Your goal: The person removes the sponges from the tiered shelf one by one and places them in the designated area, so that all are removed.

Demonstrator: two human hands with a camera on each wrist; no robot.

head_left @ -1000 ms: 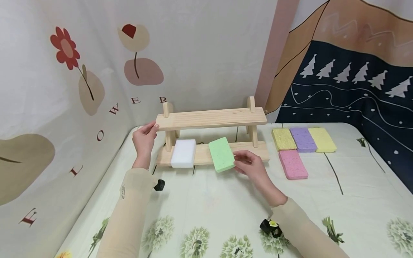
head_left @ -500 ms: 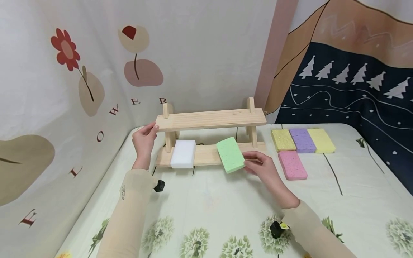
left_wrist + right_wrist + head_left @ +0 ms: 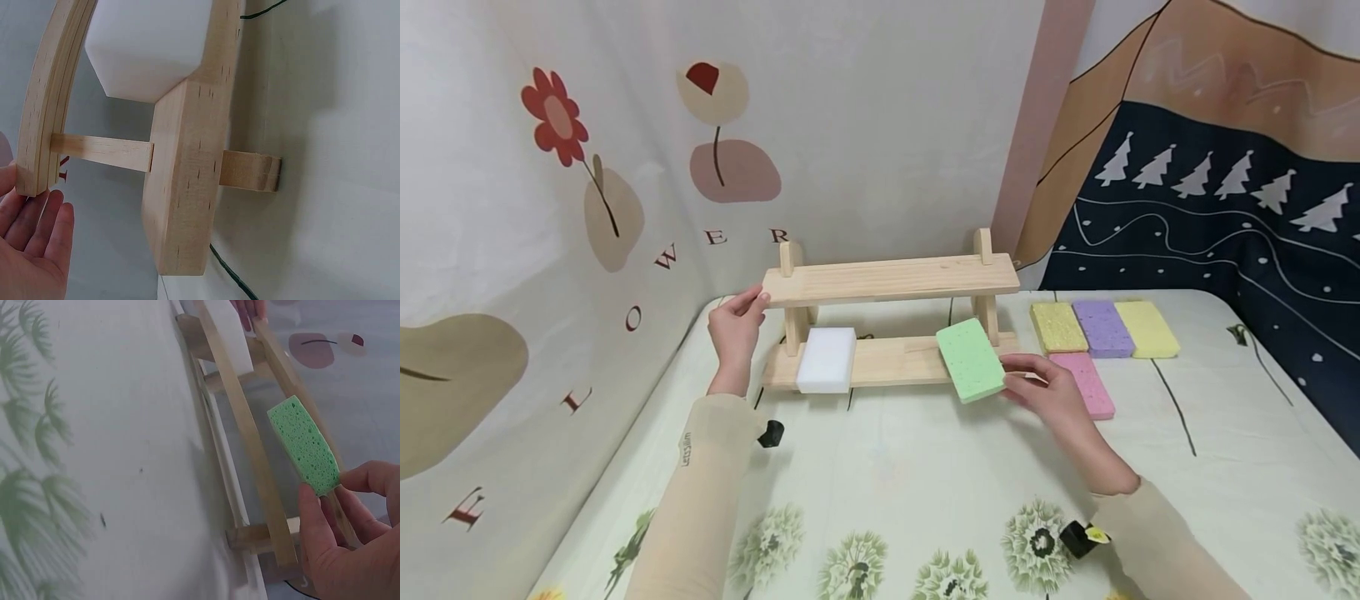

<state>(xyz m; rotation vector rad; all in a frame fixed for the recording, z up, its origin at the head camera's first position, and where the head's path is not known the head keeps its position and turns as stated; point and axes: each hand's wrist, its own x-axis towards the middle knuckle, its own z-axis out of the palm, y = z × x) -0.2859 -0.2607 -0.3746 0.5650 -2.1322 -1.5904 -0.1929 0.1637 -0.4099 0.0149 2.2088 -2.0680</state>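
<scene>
My right hand (image 3: 1048, 396) pinches a green sponge (image 3: 970, 360) by its right end, tilted in front of the right part of a two-tier wooden shelf (image 3: 887, 280). In the right wrist view the thumb and fingers grip the end of the porous green block. My left hand (image 3: 734, 333) holds the left end of the upper board between thumb and fingers; in the left wrist view the fingers (image 3: 47, 231) curl at the board's end. On the lower board (image 3: 895, 362), a white sponge (image 3: 826, 360) lies at the left, its front jutting past the board's edge.
To the right of the shelf lie a gold sponge (image 3: 1058, 327), a purple sponge (image 3: 1103, 328) and a pale yellow sponge (image 3: 1147, 329) in a row. A pink sponge (image 3: 1093, 387) lies below them, partly hidden by my right hand. A patterned curtain (image 3: 880, 125) hangs behind.
My right hand has carried the green sponge rightward along the front of the lower board. My left hand stays on the upper board's end, and the white sponge has not moved.
</scene>
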